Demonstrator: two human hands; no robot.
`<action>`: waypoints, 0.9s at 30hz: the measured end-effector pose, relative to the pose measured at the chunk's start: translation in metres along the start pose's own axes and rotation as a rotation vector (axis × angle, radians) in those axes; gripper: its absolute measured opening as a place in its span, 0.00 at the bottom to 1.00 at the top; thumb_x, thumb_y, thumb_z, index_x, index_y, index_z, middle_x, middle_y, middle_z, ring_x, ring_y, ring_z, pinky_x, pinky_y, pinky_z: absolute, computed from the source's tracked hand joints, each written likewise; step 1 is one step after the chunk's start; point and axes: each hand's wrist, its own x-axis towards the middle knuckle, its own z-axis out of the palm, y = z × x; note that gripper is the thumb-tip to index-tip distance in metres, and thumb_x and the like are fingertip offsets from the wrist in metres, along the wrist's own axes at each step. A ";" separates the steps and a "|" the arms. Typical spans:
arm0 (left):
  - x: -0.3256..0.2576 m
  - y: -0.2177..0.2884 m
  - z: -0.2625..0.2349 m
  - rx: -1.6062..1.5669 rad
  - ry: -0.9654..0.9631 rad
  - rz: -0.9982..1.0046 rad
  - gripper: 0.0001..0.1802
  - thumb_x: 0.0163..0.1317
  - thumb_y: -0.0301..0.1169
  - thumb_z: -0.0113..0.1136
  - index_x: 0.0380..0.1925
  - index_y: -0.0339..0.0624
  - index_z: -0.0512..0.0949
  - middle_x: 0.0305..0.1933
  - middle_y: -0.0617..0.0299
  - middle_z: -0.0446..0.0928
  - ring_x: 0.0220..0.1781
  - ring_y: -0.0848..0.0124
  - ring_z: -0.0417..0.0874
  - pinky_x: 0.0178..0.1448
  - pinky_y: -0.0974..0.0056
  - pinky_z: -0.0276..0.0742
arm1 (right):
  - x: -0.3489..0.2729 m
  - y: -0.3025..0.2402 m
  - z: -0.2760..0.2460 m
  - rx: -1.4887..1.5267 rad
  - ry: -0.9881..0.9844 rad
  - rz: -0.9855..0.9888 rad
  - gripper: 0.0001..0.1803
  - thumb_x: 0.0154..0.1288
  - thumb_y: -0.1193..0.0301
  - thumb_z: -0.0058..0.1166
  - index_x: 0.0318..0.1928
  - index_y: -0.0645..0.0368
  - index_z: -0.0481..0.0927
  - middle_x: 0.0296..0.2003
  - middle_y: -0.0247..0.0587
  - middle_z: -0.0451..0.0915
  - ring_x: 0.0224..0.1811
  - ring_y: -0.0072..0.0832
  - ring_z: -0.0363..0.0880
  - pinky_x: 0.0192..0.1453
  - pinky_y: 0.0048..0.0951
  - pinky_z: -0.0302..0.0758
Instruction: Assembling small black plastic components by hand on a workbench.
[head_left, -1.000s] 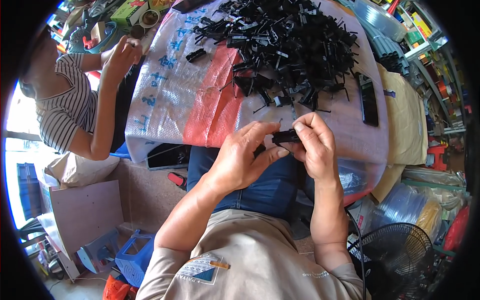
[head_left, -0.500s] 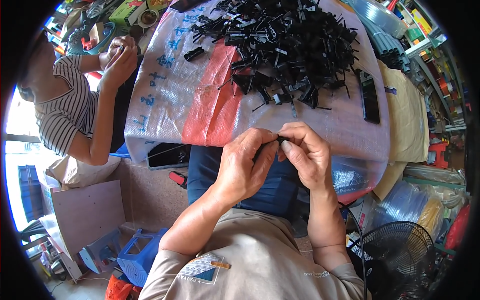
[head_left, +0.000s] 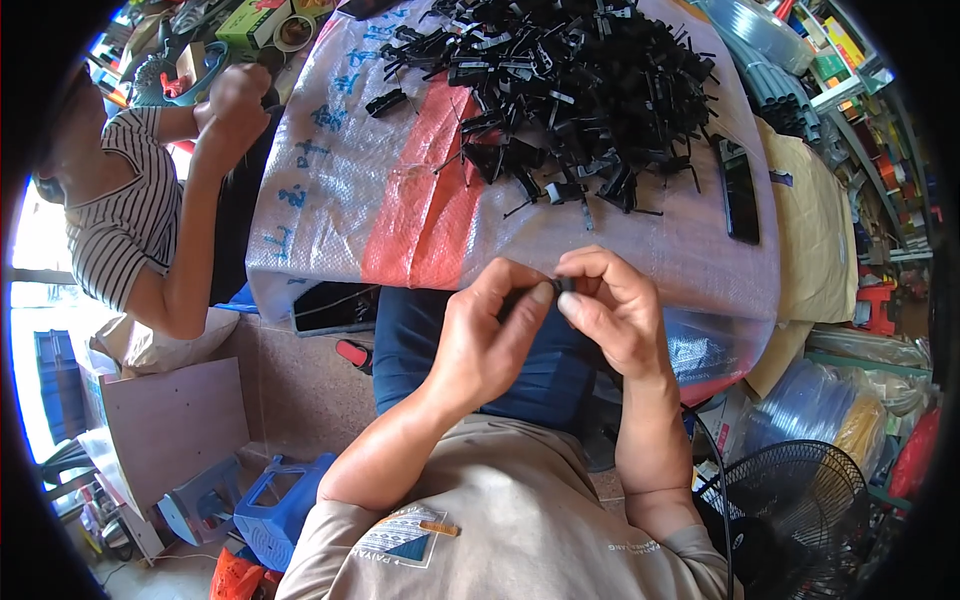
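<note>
Between my two hands, over my lap at the table's near edge, is a small black plastic part, mostly covered by fingers. My left hand pinches it from the left with thumb and forefinger. From the right, the thumb and fingertips of my right hand close on the same part. Its exact kind is too small and hidden to tell. Just beyond my hands, a large heap of black plastic parts with thin stems lies on the woven plastic sheet. One black piece lies apart at the heap's left.
A black phone lies on the table's right side. At the left sits a co-worker in a striped top, hands together. A black fan stands at lower right, a blue plastic stool at lower left. Clear tubing coils fill the far right.
My thumbs and fingertips have shifted slightly around the black part, and more of it shows. The co-worker's hands have risen and turned a little.
</note>
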 end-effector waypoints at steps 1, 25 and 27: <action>0.001 0.000 -0.005 -0.208 -0.062 -0.126 0.08 0.71 0.31 0.54 0.38 0.36 0.74 0.30 0.68 0.75 0.27 0.82 0.70 0.29 0.73 0.67 | -0.002 -0.005 0.001 0.027 -0.001 0.045 0.12 0.65 0.79 0.54 0.49 0.64 0.75 0.42 0.32 0.77 0.40 0.13 0.74 0.44 0.16 0.71; -0.002 -0.013 -0.021 0.249 -0.086 0.267 0.18 0.57 0.23 0.60 0.48 0.32 0.73 0.28 0.49 0.79 0.28 0.58 0.83 0.33 0.63 0.76 | 0.023 -0.022 0.007 -0.488 -0.232 0.144 0.05 0.62 0.77 0.56 0.38 0.64 0.78 0.26 0.30 0.78 0.27 0.12 0.72 0.31 0.19 0.70; 0.001 -0.011 -0.024 -0.206 -0.154 -0.121 0.15 0.63 0.25 0.56 0.50 0.33 0.73 0.31 0.56 0.80 0.26 0.68 0.82 0.29 0.68 0.74 | 0.029 -0.027 0.008 -0.487 -0.191 0.147 0.07 0.59 0.78 0.58 0.39 0.65 0.79 0.27 0.36 0.81 0.29 0.16 0.76 0.33 0.21 0.74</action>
